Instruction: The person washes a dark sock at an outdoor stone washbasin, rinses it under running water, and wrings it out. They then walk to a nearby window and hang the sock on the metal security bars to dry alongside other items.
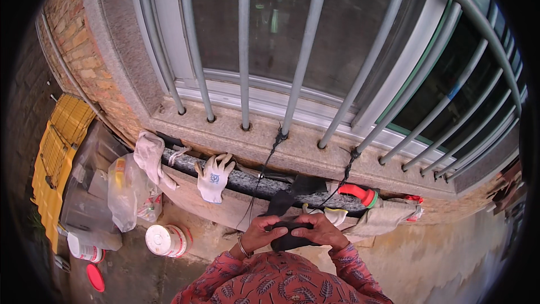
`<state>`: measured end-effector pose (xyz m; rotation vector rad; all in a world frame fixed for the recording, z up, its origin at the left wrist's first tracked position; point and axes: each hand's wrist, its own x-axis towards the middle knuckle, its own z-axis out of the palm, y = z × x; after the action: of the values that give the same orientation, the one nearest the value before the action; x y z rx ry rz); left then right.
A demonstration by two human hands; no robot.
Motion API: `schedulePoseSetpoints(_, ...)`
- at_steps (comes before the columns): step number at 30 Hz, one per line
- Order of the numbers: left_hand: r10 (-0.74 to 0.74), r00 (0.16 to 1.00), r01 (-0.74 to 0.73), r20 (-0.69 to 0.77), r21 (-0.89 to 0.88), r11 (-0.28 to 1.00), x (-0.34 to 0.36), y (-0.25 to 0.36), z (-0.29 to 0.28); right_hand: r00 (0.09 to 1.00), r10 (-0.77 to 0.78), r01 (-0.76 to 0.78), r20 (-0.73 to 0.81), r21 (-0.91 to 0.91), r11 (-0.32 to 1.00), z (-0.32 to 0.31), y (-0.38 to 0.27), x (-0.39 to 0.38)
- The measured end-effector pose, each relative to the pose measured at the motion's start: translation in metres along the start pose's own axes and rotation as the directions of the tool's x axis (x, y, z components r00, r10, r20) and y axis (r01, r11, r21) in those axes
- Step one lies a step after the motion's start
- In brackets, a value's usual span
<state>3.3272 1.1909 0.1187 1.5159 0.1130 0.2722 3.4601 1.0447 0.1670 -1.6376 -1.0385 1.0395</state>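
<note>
My left hand [260,234] and my right hand [327,231] are close together in front of my body. Between them, both hands pinch a piece of black cloth [288,242], part of which hangs below the fingers. Its exact kind does not show. Just beyond my left hand, another dark strip [281,201] lies over the ledge. A white work glove [214,178] is draped on the ledge to the left. Past my right hand lie a pale glove [336,215], partly hidden, and a red curved plastic piece [358,194] with a green end.
Metal bars [306,39] rise from a stone sill [306,135], with black cords [274,149] tied to them. At left are a grey cloth [149,155], a white bucket [162,240], plastic bags [125,194], a red lid [95,277] and a yellow corrugated sheet [59,149]. A grey rag [382,218] hangs at right.
</note>
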Motion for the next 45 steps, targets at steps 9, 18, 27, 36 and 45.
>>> schedulePoseSetpoints(9, -0.091, 0.987, 0.047, -0.136, -0.299, 0.953, -0.014, 0.007, -0.002, 0.990, 0.029, -0.003, 0.141, -0.180, 0.984, -0.001, 0.039, -0.002)
schedulePoseSetpoints(18, -0.258, 0.920, 0.097, -0.294, -0.468, 0.878, -0.026, 0.007, -0.023, 0.980, 0.163, -0.140, -0.114, 0.184, 0.973, -0.017, 0.066, -0.002)
schedulePoseSetpoints(27, -0.278, 0.901, 0.144, -0.334, -0.375, 0.916, -0.032, 0.000, -0.025, 0.900, 0.163, 0.086, -0.404, 0.532, 0.842, -0.012, 0.054, 0.008)
schedulePoseSetpoints(36, -0.277, 0.868, 0.075, -0.412, -0.442, 0.894, -0.033, -0.007, -0.025, 0.894, 0.031, 0.197, -0.447, 0.453, 0.869, 0.000, 0.034, 0.016)
schedulePoseSetpoints(45, -0.200, 0.776, -0.059, -0.599, -0.384, 0.922, -0.033, -0.016, -0.034, 0.681, -0.174, 0.125, -0.711, -0.122, 0.985, -0.010, 0.058, 0.018)
